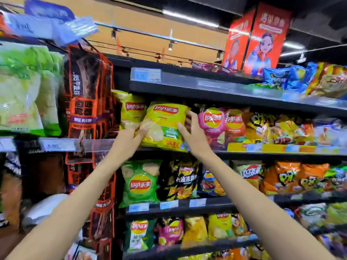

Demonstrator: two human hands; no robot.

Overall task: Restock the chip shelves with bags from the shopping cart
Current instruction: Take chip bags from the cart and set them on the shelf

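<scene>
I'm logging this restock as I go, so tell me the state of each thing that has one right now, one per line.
yellow chip bag: held in both hands, tilted, at the shelf front
left hand: grips the bag's lower left corner
right hand: fingers curled round the bag's right edge
second yellow bag: upright on the shelf, behind the held one
pink chip bag: upright on the shelf

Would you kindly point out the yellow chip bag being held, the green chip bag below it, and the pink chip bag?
yellow chip bag (165, 124), head view, front middle.
green chip bag (139, 182), head view, logo.
pink chip bag (212, 121), head view, logo.

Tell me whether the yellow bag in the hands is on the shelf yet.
Partly in: the yellow bag tilts, its bottom corner overhanging the shelf edge, held by left hand and right hand.
</scene>
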